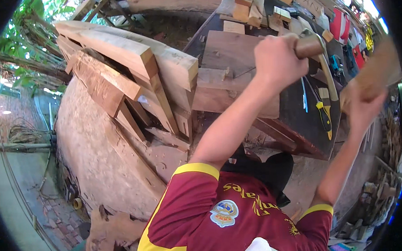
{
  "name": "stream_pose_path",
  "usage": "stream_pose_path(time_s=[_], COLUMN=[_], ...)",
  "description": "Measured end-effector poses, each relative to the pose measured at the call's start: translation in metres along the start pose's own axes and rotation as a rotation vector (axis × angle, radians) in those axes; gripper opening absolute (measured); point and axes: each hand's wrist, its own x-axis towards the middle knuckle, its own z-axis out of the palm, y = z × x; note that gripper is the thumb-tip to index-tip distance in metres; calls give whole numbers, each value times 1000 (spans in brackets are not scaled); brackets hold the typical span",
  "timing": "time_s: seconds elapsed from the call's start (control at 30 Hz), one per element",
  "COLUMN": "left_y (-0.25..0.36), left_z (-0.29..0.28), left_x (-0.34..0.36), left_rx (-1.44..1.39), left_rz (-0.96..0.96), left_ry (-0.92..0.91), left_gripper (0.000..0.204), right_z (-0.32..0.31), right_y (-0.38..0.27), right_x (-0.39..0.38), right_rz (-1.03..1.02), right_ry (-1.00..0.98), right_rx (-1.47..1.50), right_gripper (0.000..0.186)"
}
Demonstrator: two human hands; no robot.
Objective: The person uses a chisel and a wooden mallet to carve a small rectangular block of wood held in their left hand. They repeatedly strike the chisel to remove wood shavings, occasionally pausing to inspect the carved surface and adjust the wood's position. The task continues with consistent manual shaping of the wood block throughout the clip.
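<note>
My left hand (pixel 279 62) is closed around a chisel with a thick, round wooden handle (pixel 310 46). The handle's butt juts out to the right of my fist, while the blade is hidden. Beneath and left of that hand lie brown wooden boards (pixel 231 49) on the dark worktable (pixel 297 134), with a few shavings on them. Off to the right, my right hand (pixel 366 103) is raised and smeared by motion. Its fingers are wrapped round a wooden mallet (pixel 380 68), a blurred brown shape, held apart from the chisel.
A yellow-and-black-handled tool (pixel 323 117) and a long curved wooden handle (pixel 329 73) lie on the table's right side. Wood offcuts (pixel 245 9) crowd its far end. At left, thick pale beams (pixel 110 44) lean over a large stone-like slab (pixel 87 127).
</note>
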Motion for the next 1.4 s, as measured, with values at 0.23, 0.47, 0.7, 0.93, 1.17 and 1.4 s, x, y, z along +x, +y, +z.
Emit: stream_pose_path(time_s=[0.23, 0.47, 0.7, 0.93, 1.17, 1.4], left_y=[-5, -15, -12, -14, -12, -15], left_z=[-2, -1, 2, 5, 0, -4], left_x=[-5, -11, -12, -14, -9, -8], left_rx=[-9, 66, 66, 103, 51, 70], left_rz=[26, 64, 75, 65, 67, 71], left_ry=[-84, -143, -155, -171, -119, -100], left_gripper=[19, 19, 19, 17, 17, 17], right_z=[-12, 3, -5, -4, 14, -14], right_y=[18, -1, 29, 21, 38, 15], right_x=[-20, -51, -44, -58, -44, -9], right_rz=[190, 5, 395, 278, 185, 220], right_ry=[121, -123, 464, 237, 177, 81], right_rx=[414, -9, 731, 500, 240, 119], right_gripper=[68, 69, 61, 62, 59, 69])
